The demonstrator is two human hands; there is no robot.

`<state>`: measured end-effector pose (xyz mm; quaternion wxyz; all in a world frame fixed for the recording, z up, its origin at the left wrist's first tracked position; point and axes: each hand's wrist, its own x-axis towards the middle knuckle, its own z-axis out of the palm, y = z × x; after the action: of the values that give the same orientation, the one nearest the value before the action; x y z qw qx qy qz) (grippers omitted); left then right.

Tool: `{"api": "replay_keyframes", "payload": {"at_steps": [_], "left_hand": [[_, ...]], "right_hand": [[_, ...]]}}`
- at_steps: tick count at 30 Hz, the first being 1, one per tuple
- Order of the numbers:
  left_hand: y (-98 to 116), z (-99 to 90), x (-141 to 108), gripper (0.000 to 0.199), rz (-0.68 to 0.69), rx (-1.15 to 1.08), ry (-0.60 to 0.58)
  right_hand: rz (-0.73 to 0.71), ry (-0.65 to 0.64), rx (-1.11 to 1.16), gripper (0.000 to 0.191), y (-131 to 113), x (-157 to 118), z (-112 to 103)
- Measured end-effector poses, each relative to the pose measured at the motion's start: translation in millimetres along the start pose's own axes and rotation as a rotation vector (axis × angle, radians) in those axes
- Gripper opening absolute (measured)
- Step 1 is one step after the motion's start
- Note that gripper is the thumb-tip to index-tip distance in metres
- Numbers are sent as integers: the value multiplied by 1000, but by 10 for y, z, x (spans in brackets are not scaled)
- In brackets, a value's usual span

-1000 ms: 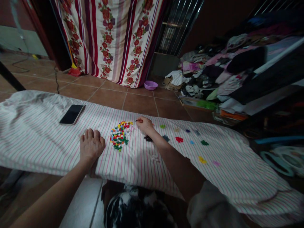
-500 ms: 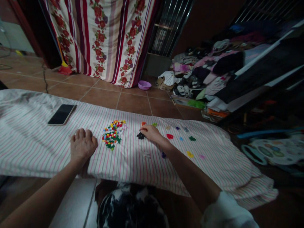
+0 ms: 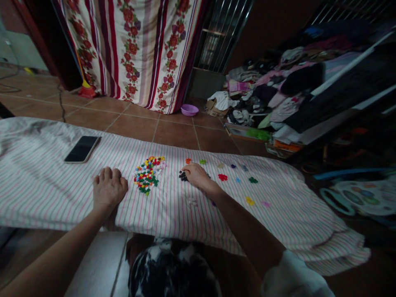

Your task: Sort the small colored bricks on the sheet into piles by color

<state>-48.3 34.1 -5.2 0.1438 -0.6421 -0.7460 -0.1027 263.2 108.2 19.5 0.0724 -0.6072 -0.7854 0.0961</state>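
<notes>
Taking clock directions from the mixed heap of small multicoloured pieces (image 3: 147, 176), I'm seeing many pieces lying unsorted, their colours mingling on the white striped cloth (image 3: 167, 210). Single-colour clusters are already lying apart: the small black pieces (image 3: 183, 176) at three o'clock, the small orange pieces (image 3: 188, 161) between two and three, the pale cluster (image 3: 192, 201) at four. Farther out toward three, the red cluster (image 3: 222, 177), dark green cluster (image 3: 253, 180), yellow cluster (image 3: 249, 201) and pink cluster (image 3: 266, 203) are sitting separately, among others.

My right hand (image 3: 196, 175) is reaching down at the black pieces, fingers drawn together; I can't tell whether they're pinching one. My left hand (image 3: 109, 187) is resting palm-down between eight and nine, its fingers slightly spread.

On the floor, the round purple plastic basin (image 3: 189, 110) is sitting at one o'clock; I'm making out no contents. Between one and two, a brown cardboard box (image 3: 215, 109) is bearing a white garment (image 3: 223, 100); its inside is hidden.
</notes>
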Motion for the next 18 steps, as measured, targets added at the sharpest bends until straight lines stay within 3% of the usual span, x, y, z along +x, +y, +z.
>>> {"api": "replay_keyframes", "payload": {"at_steps": [3,10,18], "left_hand": [[-1,-8,4,37,-2,0,-13],[-4,-9,10,37,0,16,-24],[-8,-2,8,35,5,19,-9]], "right_hand": [[-29,19,5,36,4,7,23],[-261,25,137,48,73,26,120],[-211,21,173,41,132,24,100]]}}
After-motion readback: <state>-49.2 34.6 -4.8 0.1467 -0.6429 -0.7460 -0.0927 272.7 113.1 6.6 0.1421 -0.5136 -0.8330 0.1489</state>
